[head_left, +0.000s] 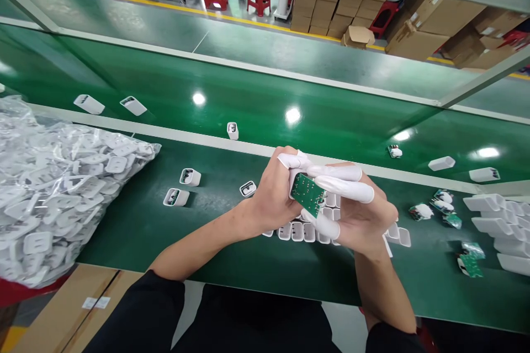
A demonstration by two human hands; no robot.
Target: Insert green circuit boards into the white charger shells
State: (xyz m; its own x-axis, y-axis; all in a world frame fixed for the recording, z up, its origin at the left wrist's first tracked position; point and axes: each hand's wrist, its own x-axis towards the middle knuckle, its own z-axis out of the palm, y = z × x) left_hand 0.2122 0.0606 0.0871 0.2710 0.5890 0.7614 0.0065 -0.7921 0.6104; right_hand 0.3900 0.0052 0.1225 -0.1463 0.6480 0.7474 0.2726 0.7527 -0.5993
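My left hand [275, 187] and my right hand [360, 212] meet over the green bench, both closed around one green circuit board [307, 194] held tilted between them. White finger cots cover several fingertips. A white housing part seems to sit behind the board, mostly hidden by my fingers. Just below my hands a row of white charger housings [296, 230] lies on the mat, open ends up.
A big clear bag of white plug parts [53, 187] fills the left. Loose white housings [190, 177] lie mid-bench, and more travel on the conveyor belt [232, 130]. Stacked white shells [497, 220] and spare circuit boards [470, 265] sit at right. Cardboard boxes stand beyond.
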